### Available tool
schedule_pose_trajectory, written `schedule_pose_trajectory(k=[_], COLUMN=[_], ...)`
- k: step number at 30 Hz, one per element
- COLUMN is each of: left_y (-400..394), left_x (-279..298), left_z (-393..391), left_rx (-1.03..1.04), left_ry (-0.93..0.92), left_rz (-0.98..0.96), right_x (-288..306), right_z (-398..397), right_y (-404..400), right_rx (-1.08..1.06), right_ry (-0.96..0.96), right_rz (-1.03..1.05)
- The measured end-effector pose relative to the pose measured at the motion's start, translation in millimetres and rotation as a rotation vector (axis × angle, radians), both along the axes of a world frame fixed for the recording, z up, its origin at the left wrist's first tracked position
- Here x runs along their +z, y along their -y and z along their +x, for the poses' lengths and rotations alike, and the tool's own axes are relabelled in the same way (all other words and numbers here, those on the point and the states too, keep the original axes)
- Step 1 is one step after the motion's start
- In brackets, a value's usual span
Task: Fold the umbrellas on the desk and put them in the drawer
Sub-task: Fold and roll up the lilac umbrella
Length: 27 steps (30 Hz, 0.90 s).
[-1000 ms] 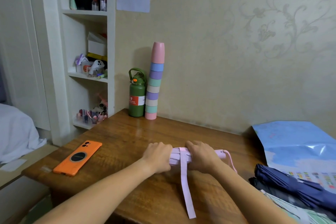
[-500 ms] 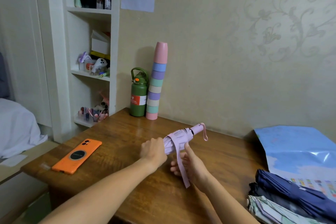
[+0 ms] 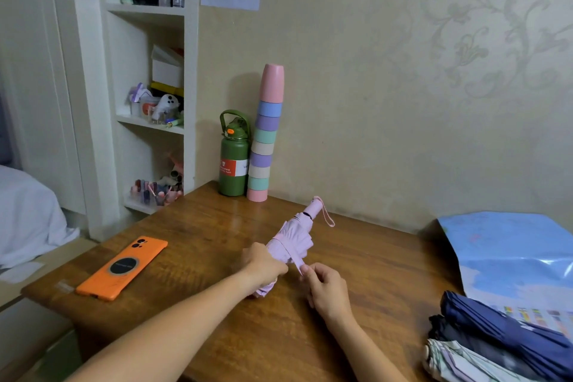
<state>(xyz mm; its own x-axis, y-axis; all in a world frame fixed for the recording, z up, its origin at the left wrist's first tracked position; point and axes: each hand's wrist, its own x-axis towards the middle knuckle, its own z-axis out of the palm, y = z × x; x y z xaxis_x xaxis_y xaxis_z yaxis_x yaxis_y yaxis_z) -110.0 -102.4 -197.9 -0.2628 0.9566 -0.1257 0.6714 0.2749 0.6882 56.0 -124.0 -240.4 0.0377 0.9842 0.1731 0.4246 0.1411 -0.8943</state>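
Observation:
A collapsed pink umbrella (image 3: 293, 234) is tilted up above the wooden desk (image 3: 217, 226), handle end and wrist loop pointing toward the wall. My left hand (image 3: 263, 265) grips its lower end, fingers wrapped round the canopy. My right hand (image 3: 325, 290) pinches the end of the umbrella's pink strap (image 3: 298, 263), which is wound partway round the canopy. At the desk's right front lie a dark blue umbrella (image 3: 502, 338) and a pale patterned umbrella (image 3: 465, 364), both collapsed. No drawer is in view.
An orange phone (image 3: 122, 266) lies on the desk's left side. A green bottle (image 3: 233, 161) and a tall stack of coloured cups (image 3: 265, 139) stand at the wall. A light blue plastic bag (image 3: 508, 251) covers the right rear. White shelves (image 3: 148, 127) stand left.
The umbrella went from flat on the desk to lifted and tilted. Its strap, earlier hanging loose toward me, is now wound round the canopy, and my right hand has moved to pinch the strap's end.

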Motion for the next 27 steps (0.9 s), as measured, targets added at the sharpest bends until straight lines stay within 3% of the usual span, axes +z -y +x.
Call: schedule_pose_trajectory(k=[3, 7, 11, 13, 18, 20, 22, 25, 27], left_y=[-1.1, -5.7, -4.4, -4.6, 0.9, 1.1, -2.4, -7.7, -9.5], left_x=[-4.2, -10.9, -9.9, -10.9, 1.9, 12.6, 20.0, 22.9, 22.0], left_z=[-5.0, -16.5, -10.8, -5.6, -2.1, -7.7, -15.6, -26.0, -31.7], left_rx=[-0.226, -0.484, -0.52, -0.473, -0.385, -0.407, -0.429, -0.469, -0.532], left_ry=[0.285, 0.395, 0.406, 0.287, -0.251, -0.524, -0.717, -0.896, -0.96], left_rz=[-0.032, -0.02, 0.052, 0.1, 0.341, 0.435, 0.522, 0.592, 0.665], right_x=[3.3, 1.2, -1.7, -1.5, -0.5, -0.7, -4.3, 3.1, 25.9], right_z=[1.2, 5.8, 7.3, 6.4, 3.1, 2.6, 2.9, 5.4, 9.6], right_y=[-4.6, -4.4, -1.2, 0.9, 1.5, 2.6, 3.7, 6.5, 5.5], right_rx=[0.013, 0.065, 0.067, 0.045, -0.072, -0.114, -0.247, -0.458, -0.43], right_ry=[0.057, 0.072, 0.011, 0.004, 0.001, 0.008, 0.171, 0.342, 0.356], right_rz=[0.029, 0.071, 0.076, 0.053, 0.087, 0.177, 0.273, 0.524, 0.688])
